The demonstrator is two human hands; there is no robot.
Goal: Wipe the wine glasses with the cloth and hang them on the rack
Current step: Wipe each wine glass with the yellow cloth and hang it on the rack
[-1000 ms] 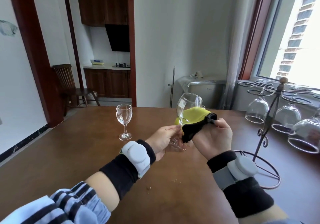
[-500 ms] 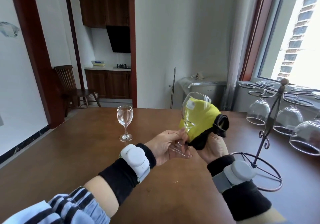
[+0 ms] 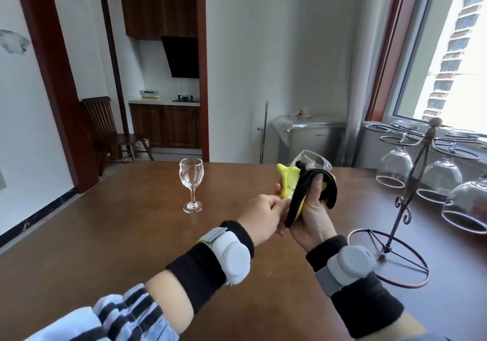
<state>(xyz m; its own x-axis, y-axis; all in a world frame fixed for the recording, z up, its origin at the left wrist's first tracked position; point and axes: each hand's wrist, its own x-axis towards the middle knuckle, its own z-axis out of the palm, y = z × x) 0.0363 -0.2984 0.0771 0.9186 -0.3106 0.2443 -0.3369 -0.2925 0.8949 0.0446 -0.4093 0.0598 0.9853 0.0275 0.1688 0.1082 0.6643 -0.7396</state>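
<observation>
A wine glass (image 3: 315,160) is held over the brown table (image 3: 105,235), tilted away from me, its bowl wrapped in a yellow cloth with a black edge (image 3: 291,185). My right hand (image 3: 312,219) grips the cloth around the bowl. My left hand (image 3: 262,218) pinches the glass at its stem or foot, which is mostly hidden behind the fingers. A second wine glass (image 3: 191,182) stands upright on the table to the left. At the right stands the metal rack (image 3: 419,182) with three glasses (image 3: 394,168) hanging upside down.
The rack's round wire base (image 3: 390,259) lies close to my right wrist. A wooden chair (image 3: 105,127) and a kitchen doorway are behind the table on the left. A covered appliance (image 3: 311,137) and a window are at the back right.
The glass and cloth have dropped lower and turned. My right hand has rolled so the cloth's black edge now faces me, covering more of the bowl. My left hand stays at the stem.
</observation>
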